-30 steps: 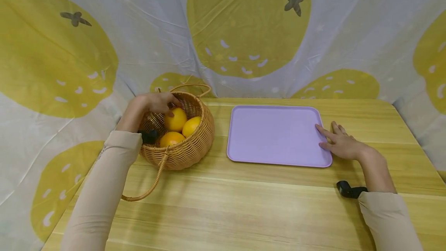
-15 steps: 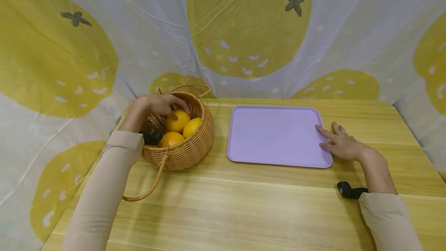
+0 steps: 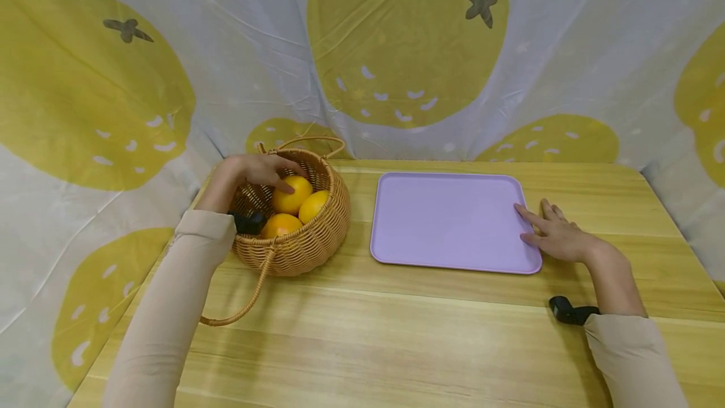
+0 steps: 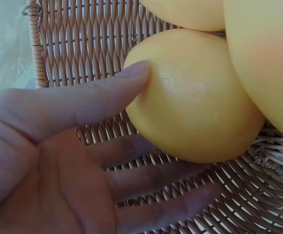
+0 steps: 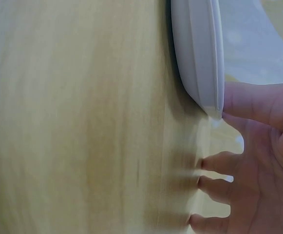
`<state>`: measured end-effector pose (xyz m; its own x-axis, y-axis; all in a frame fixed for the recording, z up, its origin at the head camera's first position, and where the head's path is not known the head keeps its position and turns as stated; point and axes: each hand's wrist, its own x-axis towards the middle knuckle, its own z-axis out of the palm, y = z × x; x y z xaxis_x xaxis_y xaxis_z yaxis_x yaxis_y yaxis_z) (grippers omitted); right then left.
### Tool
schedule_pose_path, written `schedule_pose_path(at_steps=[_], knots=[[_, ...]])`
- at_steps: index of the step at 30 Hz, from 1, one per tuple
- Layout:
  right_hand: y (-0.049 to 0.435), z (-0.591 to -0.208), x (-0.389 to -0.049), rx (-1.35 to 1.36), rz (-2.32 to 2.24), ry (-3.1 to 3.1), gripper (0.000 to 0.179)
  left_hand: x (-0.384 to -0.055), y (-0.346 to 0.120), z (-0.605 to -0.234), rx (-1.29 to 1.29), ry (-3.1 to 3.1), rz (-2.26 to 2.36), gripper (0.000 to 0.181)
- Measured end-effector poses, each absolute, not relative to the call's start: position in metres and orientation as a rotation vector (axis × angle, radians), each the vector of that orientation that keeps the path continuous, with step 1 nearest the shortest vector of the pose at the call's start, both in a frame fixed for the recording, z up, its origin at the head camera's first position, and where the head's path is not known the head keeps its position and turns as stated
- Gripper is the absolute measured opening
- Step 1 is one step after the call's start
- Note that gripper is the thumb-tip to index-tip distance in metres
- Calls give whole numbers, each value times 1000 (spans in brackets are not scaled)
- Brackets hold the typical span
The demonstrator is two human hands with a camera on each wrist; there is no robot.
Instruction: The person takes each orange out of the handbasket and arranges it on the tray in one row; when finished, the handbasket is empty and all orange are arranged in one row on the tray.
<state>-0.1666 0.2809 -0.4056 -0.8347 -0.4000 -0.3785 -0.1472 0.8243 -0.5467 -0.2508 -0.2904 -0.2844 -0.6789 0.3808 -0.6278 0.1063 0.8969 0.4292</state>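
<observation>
In the head view my left hand reaches into a wicker basket and holds one orange. The left wrist view has the thumb pressed on the side of that orange, with the other fingers spread along its far side and underneath. Two more oranges, a right one and a front one, lie against it in the basket. My right hand rests at the right edge of a lilac tray, thumb and index finger on the rim, the other fingertips on the table.
The basket's front handle hangs down onto the wooden table, and its back handle stands up by the curtain. A fruit-print curtain encloses the table behind and at the sides. Each wrist carries a small black camera.
My left hand has moved slightly right inside the basket, and its orange has shifted a little right with it. The right hand and tray stay in place.
</observation>
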Motion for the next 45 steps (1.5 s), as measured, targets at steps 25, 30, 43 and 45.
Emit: schedule_pose_path(at_steps=[25, 30, 43, 45], knots=[[281, -407, -167, -407, -687, 2522, 73, -256, -287, -296, 414, 2362, 424, 64], [281, -408, -167, -406, -692, 2521, 73, -256, -287, -297, 416, 2347, 458, 63], [280, -411, -166, -391, -736, 2519, 75, -254, -288, -302, 454, 2324, 493, 62], [280, -410, -166, -384, -736, 2515, 75, -255, -289, -303, 456, 2327, 497, 62]])
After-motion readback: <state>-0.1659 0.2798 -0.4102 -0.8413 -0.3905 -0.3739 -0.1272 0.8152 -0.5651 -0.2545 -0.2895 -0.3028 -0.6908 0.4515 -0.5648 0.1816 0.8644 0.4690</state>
